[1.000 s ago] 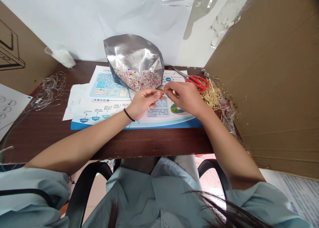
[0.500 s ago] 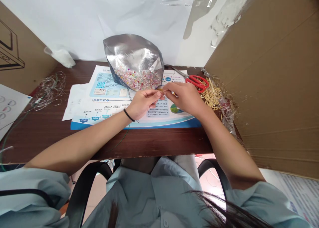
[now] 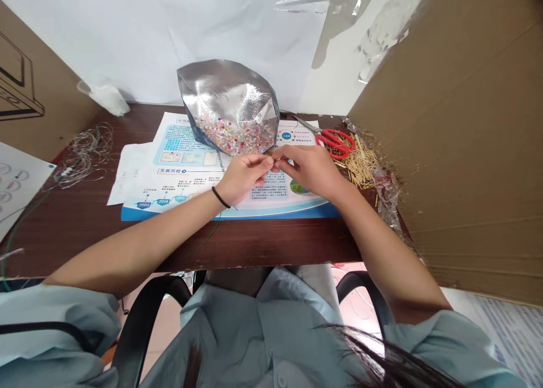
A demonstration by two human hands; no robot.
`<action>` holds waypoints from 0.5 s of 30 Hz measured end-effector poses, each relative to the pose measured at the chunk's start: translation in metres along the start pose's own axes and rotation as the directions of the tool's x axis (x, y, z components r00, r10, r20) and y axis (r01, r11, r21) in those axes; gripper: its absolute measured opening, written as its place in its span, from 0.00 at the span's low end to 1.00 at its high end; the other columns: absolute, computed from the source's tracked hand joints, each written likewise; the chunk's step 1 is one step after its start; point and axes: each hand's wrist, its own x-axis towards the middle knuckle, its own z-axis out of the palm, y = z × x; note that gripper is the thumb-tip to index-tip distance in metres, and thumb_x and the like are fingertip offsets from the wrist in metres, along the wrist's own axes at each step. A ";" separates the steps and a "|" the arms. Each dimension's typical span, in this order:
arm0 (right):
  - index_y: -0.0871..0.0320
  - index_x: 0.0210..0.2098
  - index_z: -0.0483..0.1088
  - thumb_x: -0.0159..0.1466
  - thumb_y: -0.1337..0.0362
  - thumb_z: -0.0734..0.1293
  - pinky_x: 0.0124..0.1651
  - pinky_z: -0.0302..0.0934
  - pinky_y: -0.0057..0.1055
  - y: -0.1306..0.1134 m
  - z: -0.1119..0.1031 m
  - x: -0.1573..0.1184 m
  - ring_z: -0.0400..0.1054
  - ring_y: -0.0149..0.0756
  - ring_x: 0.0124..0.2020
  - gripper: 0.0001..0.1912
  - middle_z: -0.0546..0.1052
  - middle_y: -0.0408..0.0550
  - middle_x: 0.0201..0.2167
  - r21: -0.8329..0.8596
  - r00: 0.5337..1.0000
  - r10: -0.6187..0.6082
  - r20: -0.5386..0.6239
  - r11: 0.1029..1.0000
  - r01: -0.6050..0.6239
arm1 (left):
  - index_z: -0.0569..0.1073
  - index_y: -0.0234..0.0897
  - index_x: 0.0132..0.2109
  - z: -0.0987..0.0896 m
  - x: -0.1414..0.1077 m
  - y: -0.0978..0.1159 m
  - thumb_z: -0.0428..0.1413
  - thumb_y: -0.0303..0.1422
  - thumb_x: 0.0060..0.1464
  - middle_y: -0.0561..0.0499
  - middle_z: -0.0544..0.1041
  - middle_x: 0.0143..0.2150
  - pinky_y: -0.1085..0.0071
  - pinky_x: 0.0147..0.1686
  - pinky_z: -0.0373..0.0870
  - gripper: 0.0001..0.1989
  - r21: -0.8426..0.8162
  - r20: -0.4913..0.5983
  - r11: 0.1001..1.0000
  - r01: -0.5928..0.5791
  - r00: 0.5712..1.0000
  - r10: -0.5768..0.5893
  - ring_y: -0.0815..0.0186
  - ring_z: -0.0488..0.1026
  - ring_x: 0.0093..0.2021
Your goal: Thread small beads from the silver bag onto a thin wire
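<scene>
My left hand and my right hand meet above a printed blue-and-white poster, fingertips pinching a tiny item at their join. It looks like a small brass pin, mostly hidden by my fingers. Just beyond my hands lies a silver foil bag with many pastel beads inside. To the right of my right hand are red-handled scissors and a loose pile of brass pins.
The dark wooden table edge runs below my forearms. A tangle of thin wire and a printed sheet lie at the left. A cardboard wall rises on the right, with crumpled clear plastic by the pins.
My right hand has shifted slightly left and toward me, closer to my left hand. More of the scissors and brass pins now shows. The foil bag has not moved.
</scene>
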 end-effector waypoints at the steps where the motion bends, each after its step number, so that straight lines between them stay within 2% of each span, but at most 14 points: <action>1: 0.57 0.41 0.73 0.68 0.64 0.59 0.37 0.51 0.29 0.000 0.001 0.000 0.68 0.34 0.33 0.10 0.79 0.46 0.36 -0.004 1.000 0.001 -0.002 1.000 -0.001 | 0.73 0.31 0.29 0.000 0.000 -0.001 0.66 0.41 0.48 0.52 0.72 0.26 0.79 0.17 0.51 0.17 0.026 -0.008 1.000 -0.006 1.000 0.006 0.80 0.56 0.20; 5: 0.57 0.39 0.74 0.67 0.64 0.61 0.36 0.52 0.29 0.002 0.002 0.000 0.68 0.33 0.31 0.10 0.79 0.46 0.34 -0.008 1.000 0.015 -0.015 1.000 -0.015 | 0.72 0.32 0.33 0.000 -0.003 -0.005 0.62 0.44 0.53 0.52 0.73 0.27 0.79 0.16 0.54 0.17 0.150 -0.057 0.988 -0.030 0.998 0.039 0.80 0.56 0.19; 9: 0.58 0.36 0.74 0.63 0.65 0.63 0.35 0.53 0.29 0.009 -0.002 0.002 0.67 0.31 0.29 0.07 0.78 0.45 0.30 0.053 0.999 0.042 -0.015 0.998 -0.041 | 0.70 0.33 0.31 -0.001 -0.002 -0.002 0.59 0.41 0.57 0.52 0.72 0.28 0.79 0.19 0.59 0.15 0.217 -0.109 0.967 -0.130 0.982 0.157 0.78 0.61 0.21; 12: 0.58 0.34 0.73 0.61 0.65 0.64 0.36 0.55 0.29 0.016 -0.007 0.002 0.67 0.31 0.29 0.06 0.77 0.45 0.29 0.101 0.996 0.092 0.011 0.991 -0.093 | 0.67 0.35 0.31 -0.003 0.001 0.002 0.57 0.38 0.60 0.50 0.75 0.32 0.79 0.24 0.66 0.13 0.156 -0.172 0.969 -0.191 0.961 0.217 0.75 0.69 0.29; 15: 0.58 0.33 0.73 0.61 0.65 0.64 0.35 0.56 0.30 0.022 -0.009 0.003 0.67 0.31 0.28 0.06 0.77 0.45 0.29 0.113 0.990 0.124 0.062 0.985 -0.130 | 0.63 0.36 0.33 -0.005 0.002 0.007 0.54 0.39 0.62 0.49 0.78 0.36 0.75 0.31 0.72 0.13 0.026 -0.216 0.985 -0.170 0.961 0.171 0.70 0.77 0.35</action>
